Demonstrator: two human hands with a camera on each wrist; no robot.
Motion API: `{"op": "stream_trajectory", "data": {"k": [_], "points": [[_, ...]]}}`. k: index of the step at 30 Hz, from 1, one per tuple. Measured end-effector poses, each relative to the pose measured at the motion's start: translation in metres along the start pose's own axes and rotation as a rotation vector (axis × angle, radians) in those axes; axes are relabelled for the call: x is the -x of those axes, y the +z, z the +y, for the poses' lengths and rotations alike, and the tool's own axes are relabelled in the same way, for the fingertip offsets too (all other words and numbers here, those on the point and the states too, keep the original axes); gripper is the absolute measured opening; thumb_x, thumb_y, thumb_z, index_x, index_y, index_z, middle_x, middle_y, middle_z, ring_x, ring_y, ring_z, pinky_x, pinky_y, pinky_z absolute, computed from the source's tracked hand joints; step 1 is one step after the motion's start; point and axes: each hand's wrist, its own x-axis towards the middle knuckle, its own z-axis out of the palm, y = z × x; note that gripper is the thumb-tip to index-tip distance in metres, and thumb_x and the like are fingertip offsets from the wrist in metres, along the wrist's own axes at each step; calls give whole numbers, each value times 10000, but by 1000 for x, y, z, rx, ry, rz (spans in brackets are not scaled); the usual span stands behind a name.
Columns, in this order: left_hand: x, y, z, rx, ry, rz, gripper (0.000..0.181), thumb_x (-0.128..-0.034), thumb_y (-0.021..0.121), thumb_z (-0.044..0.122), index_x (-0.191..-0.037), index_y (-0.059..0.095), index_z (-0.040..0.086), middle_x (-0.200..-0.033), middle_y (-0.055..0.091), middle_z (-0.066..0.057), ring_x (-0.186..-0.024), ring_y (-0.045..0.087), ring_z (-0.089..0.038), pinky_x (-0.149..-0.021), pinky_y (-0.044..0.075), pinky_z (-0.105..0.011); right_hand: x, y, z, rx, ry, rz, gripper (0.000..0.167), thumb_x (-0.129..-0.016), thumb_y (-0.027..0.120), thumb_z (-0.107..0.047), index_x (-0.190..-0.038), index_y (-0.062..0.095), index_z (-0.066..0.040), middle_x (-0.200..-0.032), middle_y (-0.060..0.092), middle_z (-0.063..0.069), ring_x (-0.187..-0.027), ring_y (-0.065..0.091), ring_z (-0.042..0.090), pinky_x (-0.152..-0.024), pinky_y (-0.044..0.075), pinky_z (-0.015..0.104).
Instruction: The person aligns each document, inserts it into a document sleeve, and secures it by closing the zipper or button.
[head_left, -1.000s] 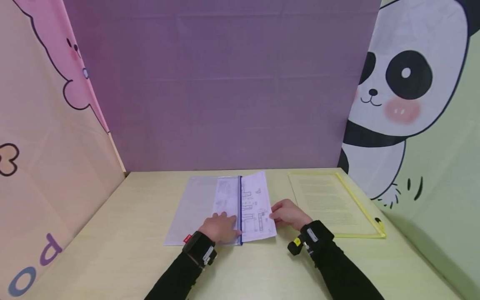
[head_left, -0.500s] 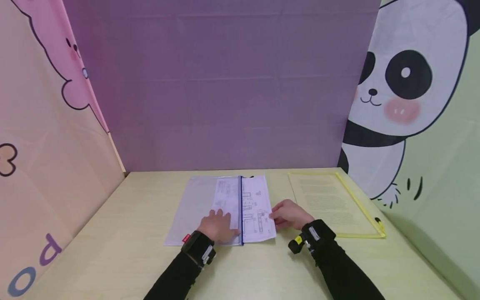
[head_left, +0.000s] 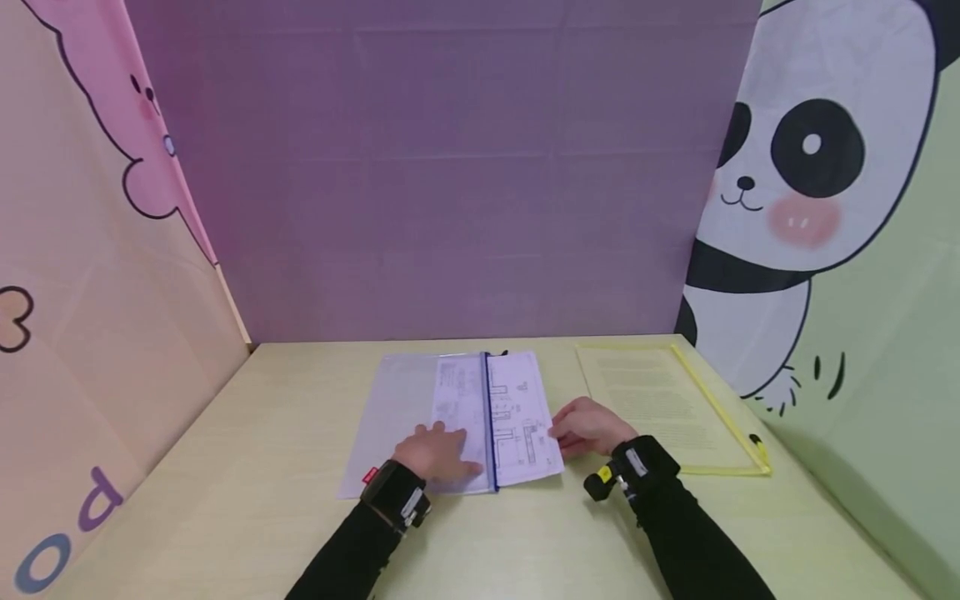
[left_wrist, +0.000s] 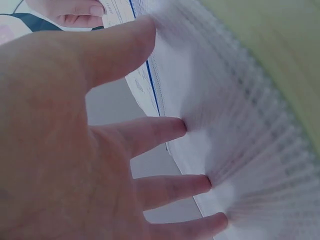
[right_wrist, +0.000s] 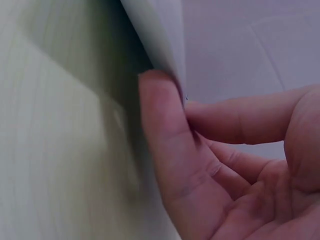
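Note:
A clear zip folder (head_left: 405,400) with a blue edge lies at the middle of the table. White paper printed with line drawings (head_left: 517,417) sits partly inside it and sticks out past the blue edge on the right. My left hand (head_left: 438,454) rests on the folder's lower part; in the left wrist view its fingers (left_wrist: 160,132) are spread and fairly straight, fingertips touching the plastic. At the paper's right edge, my right hand (head_left: 588,427) pinches the sheet between thumb and finger. The right wrist view shows this paper edge (right_wrist: 160,35) raised off the table.
A yellow-edged clear folder (head_left: 720,400) holding a printed page lies on the right of the table (head_left: 285,467). A purple cloth (head_left: 465,183) hangs behind the table. Printed panels stand along both sides, with a panda (head_left: 795,217) on the right one.
The paper's top edge has come down level with the folder's. Folder and paper have then shifted slightly right, along with my right hand, which keeps its pinch. My left hand stays on the folder.

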Motion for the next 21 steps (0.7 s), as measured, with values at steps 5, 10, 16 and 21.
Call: {"op": "stream_trajectory", "data": {"k": [5, 10, 16, 21], "points": [[0, -1, 0, 13, 22, -4, 684, -913, 664, 587, -1439, 583, 157, -1372, 569, -182, -1118, 546, -392, -928, 488, -567, 1, 1, -2, 19, -6, 10, 242, -899, 677, 51, -1108, 573, 117, -939, 703, 202, -744, 694, 254, -692, 612, 380], [-1, 0, -1, 29, 19, -13, 706, -914, 658, 599, -1470, 552, 176, -1432, 536, -182, -1217, 525, -425, -965, 472, -606, 3, 1, -3, 23, -12, 11, 227, -913, 658, 61, -1112, 567, 121, -945, 700, 201, -758, 694, 261, -710, 613, 395], [-1, 1, -1, 44, 13, -19, 725, -918, 649, 604, -1503, 517, 195, -1520, 466, -181, -1349, 443, -463, -1022, 423, -651, 1, 2, -1, 20, -31, 14, 199, -913, 643, 81, -1092, 568, 123, -930, 707, 196, -762, 699, 261, -711, 612, 398], [-2, 2, -1, 51, 10, -23, 735, -919, 642, 609, -1510, 508, 192, -1533, 447, -187, -1371, 418, -474, -1037, 410, -654, 1, 5, -1, 15, -43, 8, 187, -909, 637, 92, -1080, 571, 129, -928, 702, 204, -757, 697, 263, -718, 612, 397]]}}
